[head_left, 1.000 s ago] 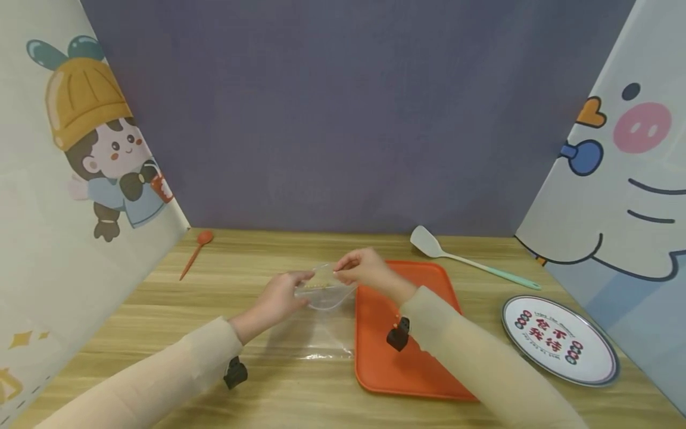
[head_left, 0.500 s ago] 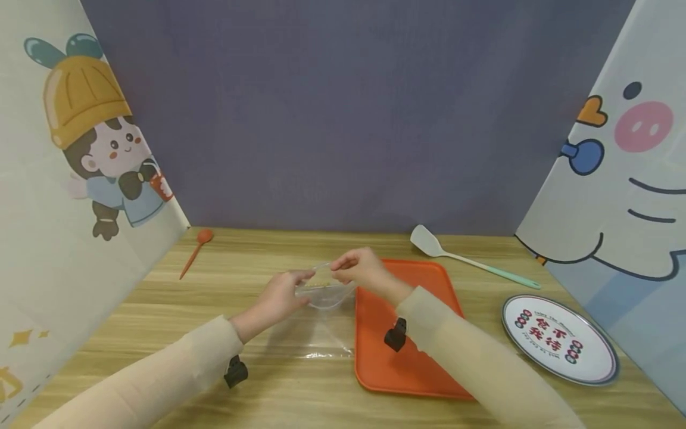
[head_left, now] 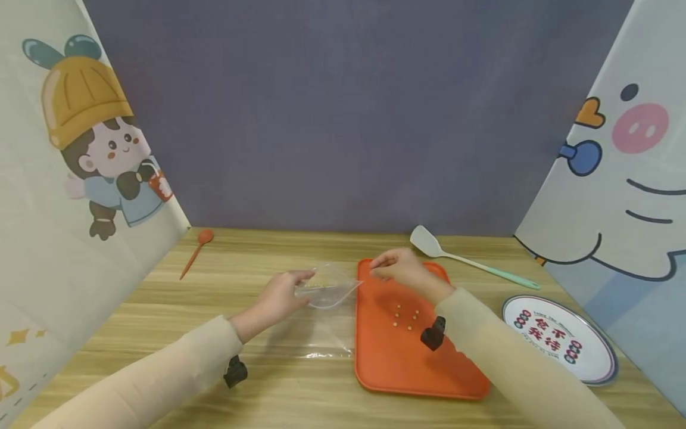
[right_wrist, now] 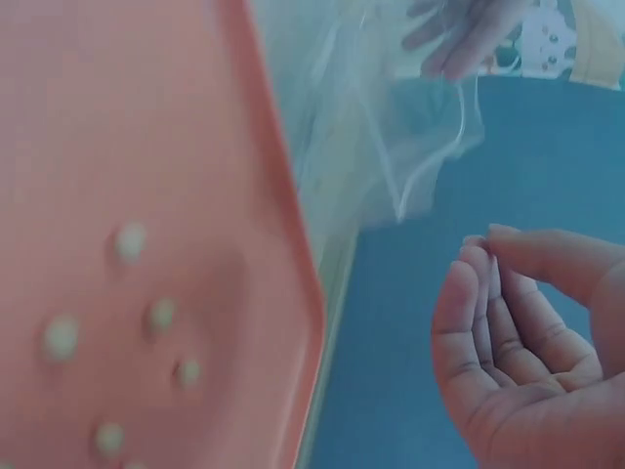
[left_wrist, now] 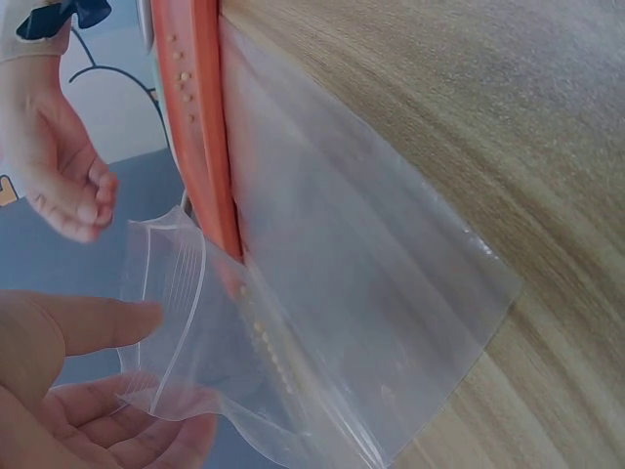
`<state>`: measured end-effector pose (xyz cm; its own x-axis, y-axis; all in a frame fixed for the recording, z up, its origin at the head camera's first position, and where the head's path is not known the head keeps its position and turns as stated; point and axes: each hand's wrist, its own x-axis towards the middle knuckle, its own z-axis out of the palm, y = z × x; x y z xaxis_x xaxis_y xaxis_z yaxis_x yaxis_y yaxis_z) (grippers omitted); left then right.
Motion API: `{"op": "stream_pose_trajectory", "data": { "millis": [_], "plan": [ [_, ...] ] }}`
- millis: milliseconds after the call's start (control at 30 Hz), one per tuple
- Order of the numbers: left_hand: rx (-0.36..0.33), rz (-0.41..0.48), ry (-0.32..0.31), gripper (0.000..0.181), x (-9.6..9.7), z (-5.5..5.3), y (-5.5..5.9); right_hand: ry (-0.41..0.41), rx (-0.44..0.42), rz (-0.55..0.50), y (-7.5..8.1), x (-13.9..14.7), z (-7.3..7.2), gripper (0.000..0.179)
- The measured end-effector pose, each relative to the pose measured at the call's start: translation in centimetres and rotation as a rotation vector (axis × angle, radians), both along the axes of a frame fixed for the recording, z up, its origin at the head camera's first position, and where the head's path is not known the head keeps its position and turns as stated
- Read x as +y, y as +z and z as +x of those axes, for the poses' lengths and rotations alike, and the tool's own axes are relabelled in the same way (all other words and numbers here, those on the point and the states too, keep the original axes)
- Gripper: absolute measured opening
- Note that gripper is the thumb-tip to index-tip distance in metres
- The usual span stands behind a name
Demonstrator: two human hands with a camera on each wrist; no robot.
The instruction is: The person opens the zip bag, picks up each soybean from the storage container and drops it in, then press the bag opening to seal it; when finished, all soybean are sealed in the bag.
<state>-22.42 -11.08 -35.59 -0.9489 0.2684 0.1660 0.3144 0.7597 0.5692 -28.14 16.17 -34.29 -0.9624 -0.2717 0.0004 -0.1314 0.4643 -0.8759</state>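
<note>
A clear zip-lock bag (head_left: 328, 294) lies partly on the table, its mouth held raised and spread by my left hand (head_left: 277, 298). In the left wrist view, my left thumb and fingers (left_wrist: 115, 322) grip the bag near its zip strip. A row of small yellowish beans (left_wrist: 271, 352) shows inside the bag. Over the far part of the orange tray (head_left: 407, 369), my right hand (head_left: 402, 271) hovers with loosely curled fingers. No bean is visible between its fingertips in the right wrist view. Several pale round beans (head_left: 409, 328) lie scattered on the tray.
An orange-red spoon (head_left: 197, 253) lies at the far left of the table. Behind the tray rests a spatula (head_left: 466, 260) with a mint-green handle. A white plate (head_left: 527, 316) with red lettering stands at the right, partly behind the right sleeve. A dark wall (head_left: 343, 119) closes off the back.
My right hand has left the bag's mouth and moved right, over the tray. Beans on the tray have come into view. My left hand stays in place on the bag.
</note>
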Motion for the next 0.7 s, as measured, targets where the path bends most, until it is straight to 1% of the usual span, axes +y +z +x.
{"op": "stream_pose_trajectory", "data": {
  "millis": [167, 267, 467, 600, 700],
  "plan": [
    [0.004, -0.007, 0.008, 0.058, 0.5, -0.3, -0.2, 0.008, -0.035, 0.041, -0.6, 3.2, -0.3, 0.025],
    [0.002, -0.005, 0.008, 0.058, 0.6, -0.3, -0.3, 0.034, -0.039, 0.076, -0.8, 4.7, -0.1, 0.027],
    [0.007, -0.007, 0.0, 0.059, 0.5, -0.4, -0.3, 0.079, -0.052, 0.11, -1.3, 7.0, 0.6, 0.029],
    [0.018, -0.005, -0.002, 0.058, 0.5, -0.4, -0.3, 0.107, -0.084, 0.121, -2.0, 8.1, 1.0, 0.029],
    [0.02, -0.002, -0.005, 0.058, 0.4, -0.4, -0.3, 0.147, -0.121, 0.127, -2.7, 8.9, 1.2, 0.027]
  ]
}}
